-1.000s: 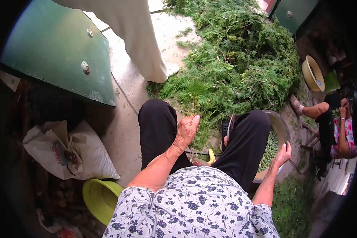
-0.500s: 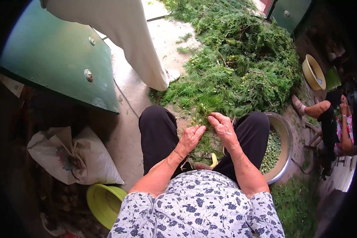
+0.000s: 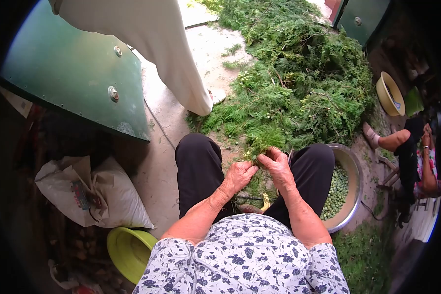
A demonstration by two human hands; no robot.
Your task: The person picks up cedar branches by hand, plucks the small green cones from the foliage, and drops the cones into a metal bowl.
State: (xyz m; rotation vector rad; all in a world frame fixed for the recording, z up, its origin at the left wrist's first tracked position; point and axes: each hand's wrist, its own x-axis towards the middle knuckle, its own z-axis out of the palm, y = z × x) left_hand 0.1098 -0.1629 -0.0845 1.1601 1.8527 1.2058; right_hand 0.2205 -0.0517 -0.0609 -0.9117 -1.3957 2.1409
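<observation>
Between my knees, my left hand [image 3: 239,176] and my right hand [image 3: 277,165] meet at a green sprig [image 3: 265,142] with feathery leaves. The fingers of both hands are pinched on its lower end, and the tips nearly touch. The sprig points away from me, toward a large heap of green branches [image 3: 304,78] on the floor. Beside my right knee, a wide metal basin [image 3: 356,196] holds many small round green berries [image 3: 337,192].
A person in light trousers [image 3: 176,63] stands at the heap's left edge. Another person [image 3: 426,161] sits at the far right near a yellow basin [image 3: 390,94]. At left are a green metal door [image 3: 78,73], a white sack [image 3: 117,191] and a yellow-green basin [image 3: 127,250].
My hands have come closer together, and the right one has moved slightly down toward me. The whole view has shifted slightly.
</observation>
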